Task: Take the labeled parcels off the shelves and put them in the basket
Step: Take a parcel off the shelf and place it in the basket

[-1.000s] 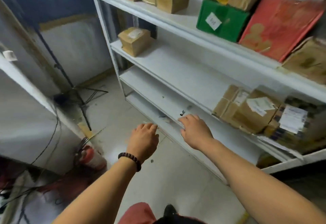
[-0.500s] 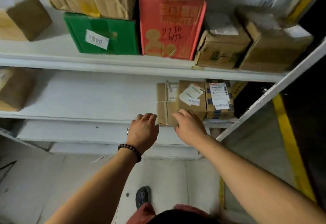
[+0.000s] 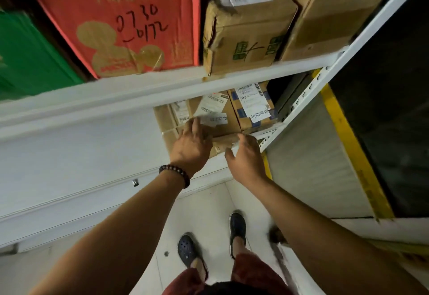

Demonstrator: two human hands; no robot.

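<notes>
white shelving (image 3: 116,99), pale floor (image 3: 209,206)

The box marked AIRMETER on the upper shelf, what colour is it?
The AIRMETER box is red with gold print, seen in the head view.

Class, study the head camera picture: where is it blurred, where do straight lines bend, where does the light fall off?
Head view: motion blur smears the left hand and right hand at the labeled parcels; the wide-angle lens bows the white shelf edge; the red box is lit, the far right falls dark.
</notes>
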